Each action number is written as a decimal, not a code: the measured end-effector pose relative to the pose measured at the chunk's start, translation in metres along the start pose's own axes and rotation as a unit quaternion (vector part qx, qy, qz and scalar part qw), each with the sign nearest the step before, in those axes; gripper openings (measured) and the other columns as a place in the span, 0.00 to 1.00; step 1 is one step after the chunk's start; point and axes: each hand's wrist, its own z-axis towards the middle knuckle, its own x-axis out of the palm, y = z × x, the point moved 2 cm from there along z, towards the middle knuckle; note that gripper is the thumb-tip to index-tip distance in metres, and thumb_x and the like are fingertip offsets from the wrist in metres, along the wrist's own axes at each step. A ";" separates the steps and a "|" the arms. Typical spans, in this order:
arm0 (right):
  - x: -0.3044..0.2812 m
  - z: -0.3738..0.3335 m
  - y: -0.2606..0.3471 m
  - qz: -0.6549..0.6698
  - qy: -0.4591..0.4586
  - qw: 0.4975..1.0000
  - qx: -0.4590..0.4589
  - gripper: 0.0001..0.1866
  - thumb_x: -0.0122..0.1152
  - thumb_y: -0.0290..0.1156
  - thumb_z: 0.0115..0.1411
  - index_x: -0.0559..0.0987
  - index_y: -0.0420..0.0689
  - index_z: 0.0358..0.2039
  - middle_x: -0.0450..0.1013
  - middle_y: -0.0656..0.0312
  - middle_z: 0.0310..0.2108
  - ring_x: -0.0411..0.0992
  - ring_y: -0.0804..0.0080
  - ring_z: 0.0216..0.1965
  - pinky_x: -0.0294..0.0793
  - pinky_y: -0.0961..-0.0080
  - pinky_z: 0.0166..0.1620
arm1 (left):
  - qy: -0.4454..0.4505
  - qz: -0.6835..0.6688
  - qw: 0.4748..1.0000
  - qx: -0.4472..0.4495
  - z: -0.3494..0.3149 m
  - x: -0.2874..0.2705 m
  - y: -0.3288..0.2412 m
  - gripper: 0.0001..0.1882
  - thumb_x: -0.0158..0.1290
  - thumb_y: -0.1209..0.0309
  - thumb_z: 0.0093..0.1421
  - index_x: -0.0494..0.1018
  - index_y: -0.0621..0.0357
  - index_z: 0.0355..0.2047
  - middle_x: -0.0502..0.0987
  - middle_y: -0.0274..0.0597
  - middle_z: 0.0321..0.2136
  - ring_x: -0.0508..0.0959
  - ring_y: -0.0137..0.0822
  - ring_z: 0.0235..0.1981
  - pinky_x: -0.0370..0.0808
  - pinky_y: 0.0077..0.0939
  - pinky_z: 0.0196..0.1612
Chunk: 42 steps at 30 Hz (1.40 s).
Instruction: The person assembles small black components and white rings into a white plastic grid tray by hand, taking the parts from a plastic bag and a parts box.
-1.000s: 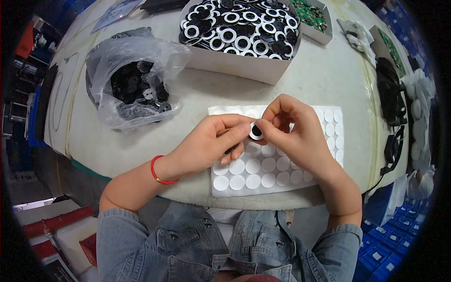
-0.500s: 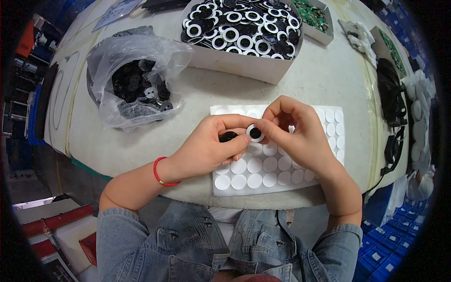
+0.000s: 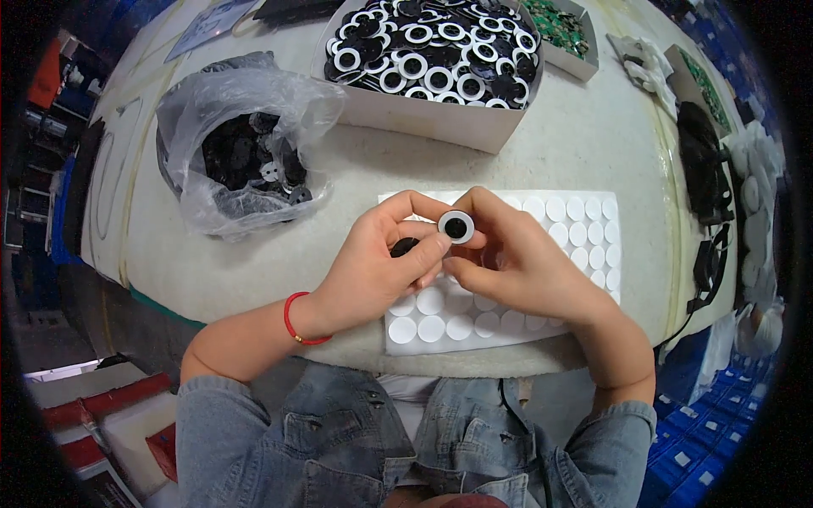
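Note:
Between my left thumb and fingers is a small round black disc with a white ring (image 3: 456, 227), its ringed face turned up. My left hand (image 3: 381, 254) is closed on it, and a second, plain black disc (image 3: 404, 247) lies tucked in its curled fingers. My right hand (image 3: 529, 254) has its bent fingers against the ringed disc's right side and back; its thumb sits lower, off the face. Contact behind the disc is hidden. Beneath both hands lies a white sheet (image 3: 474, 343) with rows of round white stickers (image 3: 431, 328), partly covered by them.
Beyond my hands stands an open carton (image 3: 440, 121) heaped with black discs and white rings. To its left, a clear plastic bag (image 3: 190, 190) holds black discs. Boxes of green circuit boards (image 3: 561, 30) are at the back right. A black cable (image 3: 710, 271) lies along the right edge.
The ringed disc has risen slightly and tilted to face up more fully. My right thumb has come away from its edge and dropped lower, while the right fingers moved left behind it.

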 end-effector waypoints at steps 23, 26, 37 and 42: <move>-0.066 0.020 0.038 -0.278 -0.006 0.960 0.010 0.06 0.61 0.26 0.56 0.77 0.35 0.28 0.72 0.57 0.20 0.69 0.74 0.22 0.70 0.76 0.28 | 0.090 -0.171 0.981 -0.025 0.011 -0.031 -0.006 0.21 0.45 0.77 0.63 0.59 0.68 0.56 0.68 0.55 0.52 0.73 0.31 0.43 0.71 0.18 0.45; -0.068 0.021 0.013 -0.320 0.001 0.947 0.007 0.04 0.62 0.21 0.50 0.77 0.36 0.27 0.73 0.56 0.22 0.72 0.70 0.23 0.71 0.74 0.29 | 0.102 -0.159 0.980 -0.060 0.015 -0.033 -0.002 0.20 0.45 0.75 0.65 0.60 0.67 0.56 0.70 0.54 0.51 0.72 0.27 0.40 0.71 0.16 0.40; -0.070 0.022 0.004 -0.385 0.067 0.920 -0.022 0.02 0.59 0.17 0.49 0.76 0.35 0.25 0.73 0.54 0.27 0.74 0.64 0.27 0.73 0.70 0.31 | 0.077 -0.021 0.996 -0.047 0.016 -0.018 -0.007 0.17 0.43 0.68 0.68 0.64 0.64 0.54 0.77 0.49 0.41 0.65 0.17 0.19 0.61 0.08 0.21; -0.068 0.008 0.024 -0.335 0.195 0.922 -0.014 0.03 0.60 0.20 0.51 0.75 0.37 0.27 0.71 0.58 0.27 0.71 0.67 0.27 0.71 0.74 0.32 | 0.095 -0.017 0.995 -0.037 0.013 -0.019 -0.008 0.16 0.44 0.67 0.68 0.68 0.63 0.52 0.79 0.44 0.33 0.64 0.15 0.19 0.58 0.07 0.20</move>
